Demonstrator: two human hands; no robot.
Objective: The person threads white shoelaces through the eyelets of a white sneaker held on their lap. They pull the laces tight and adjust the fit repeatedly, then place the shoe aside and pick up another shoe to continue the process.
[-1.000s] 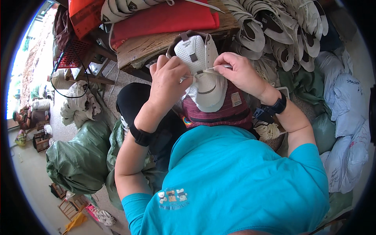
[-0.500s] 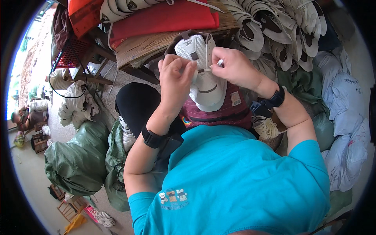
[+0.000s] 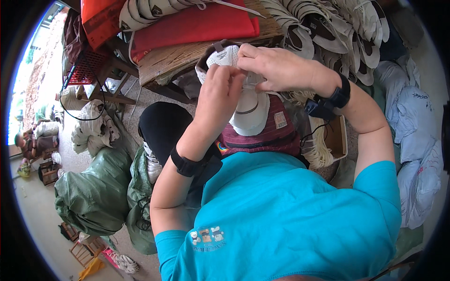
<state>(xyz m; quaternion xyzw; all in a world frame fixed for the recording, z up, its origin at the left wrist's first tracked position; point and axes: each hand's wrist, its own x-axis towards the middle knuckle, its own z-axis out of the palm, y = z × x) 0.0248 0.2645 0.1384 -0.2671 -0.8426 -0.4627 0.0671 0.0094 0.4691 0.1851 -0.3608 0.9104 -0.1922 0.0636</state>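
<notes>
A white mesh shoe upper (image 3: 250,119) with a dark brown lining lies across my lap, its toe toward me. My left hand (image 3: 221,93) is closed in a pinch over the lacing area; its fingertips meet those of the other hand, and what they pinch is hidden. My right hand (image 3: 281,70) curls over the right side of the shoe upper, thumb below and fingers over the eyelet edge, gripping it. A thin white shoelace (image 3: 275,95) shows just below the right hand. Under the upper lies a maroon striped cloth (image 3: 258,140) with a small label.
A wooden bench (image 3: 173,63) ahead carries red fabric (image 3: 197,40) and a row of shoe uppers (image 3: 159,14). More uppers (image 3: 328,33) pile up at far right. Pale cords (image 3: 319,152) hang at a box by my right side. Green sacks (image 3: 93,194) stand left, white sacks (image 3: 412,122) right.
My right hand has moved left and up over the shoe upper, its elbow farther out. The left hand has shifted slightly right, and the two hands now meet. The cord box shows more.
</notes>
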